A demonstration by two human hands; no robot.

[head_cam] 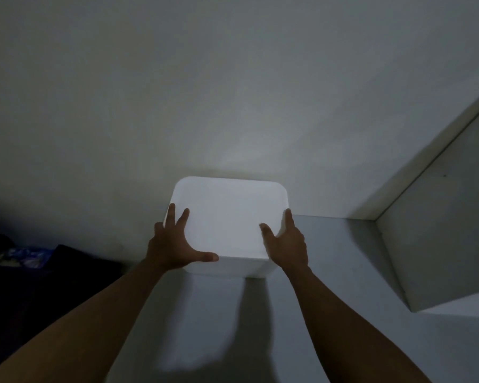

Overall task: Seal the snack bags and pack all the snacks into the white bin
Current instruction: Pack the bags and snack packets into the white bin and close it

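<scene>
The white bin (227, 217) stands on a pale shelf surface against the wall, with a flat white lid or top face toward me. My left hand (174, 244) lies on its left side, fingers spread over the top edge and thumb along the front. My right hand (286, 244) presses against its right side, fingers pointing up along the corner. Both hands grip the bin between them. No snacks show; the bin's inside is hidden.
The grey shelf surface (329, 272) runs right to a white side panel (437, 244). At the left, in deep shadow, lies a dark mass with a blue-and-white wrapper-like thing (22, 257) on it. The plain wall (205, 92) rises behind the bin.
</scene>
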